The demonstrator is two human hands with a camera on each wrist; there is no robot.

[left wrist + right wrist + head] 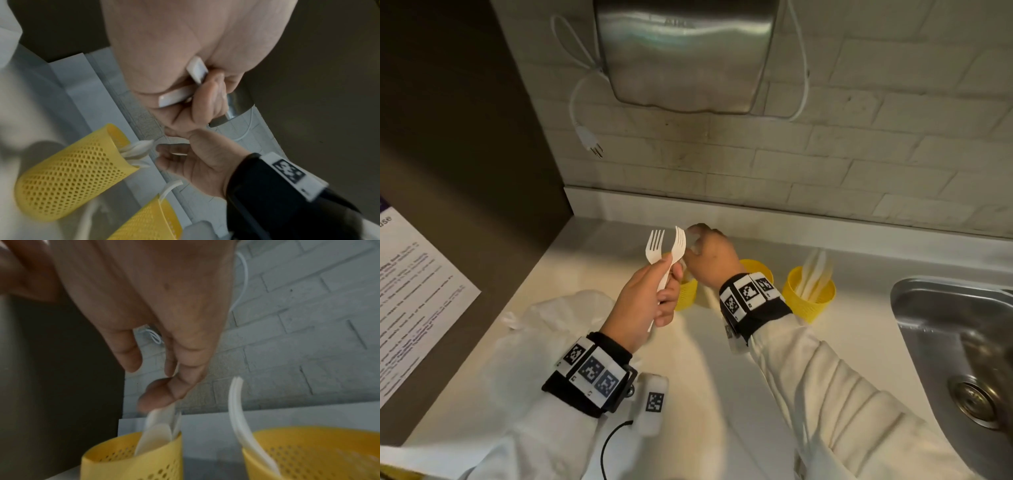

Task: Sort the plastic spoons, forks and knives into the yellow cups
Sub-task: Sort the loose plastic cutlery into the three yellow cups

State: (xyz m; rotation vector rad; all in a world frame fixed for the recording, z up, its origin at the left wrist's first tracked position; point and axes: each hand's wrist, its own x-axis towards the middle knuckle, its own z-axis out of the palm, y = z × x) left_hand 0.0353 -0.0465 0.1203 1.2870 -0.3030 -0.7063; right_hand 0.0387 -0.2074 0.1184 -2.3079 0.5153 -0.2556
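Head view: a white counter (722,394) runs beneath a brick wall, a steel sink (955,342) set into its right end and a crumpled white plastic bag (558,318) lying at its left. Three yellow cups stand in a row near the wall: the right cup (810,301) holds white utensils, the middle cup (756,269) sits behind the right wrist, and the left cup (686,294) is partly hidden by both hands. A person's left hand (645,301) grips two white plastic forks (666,250) by their handles, tines up, above the left cup. The right hand (710,255) hovers over that cup, fingertips curled together near the white utensils (158,433) standing inside; whether it pinches one cannot be told.
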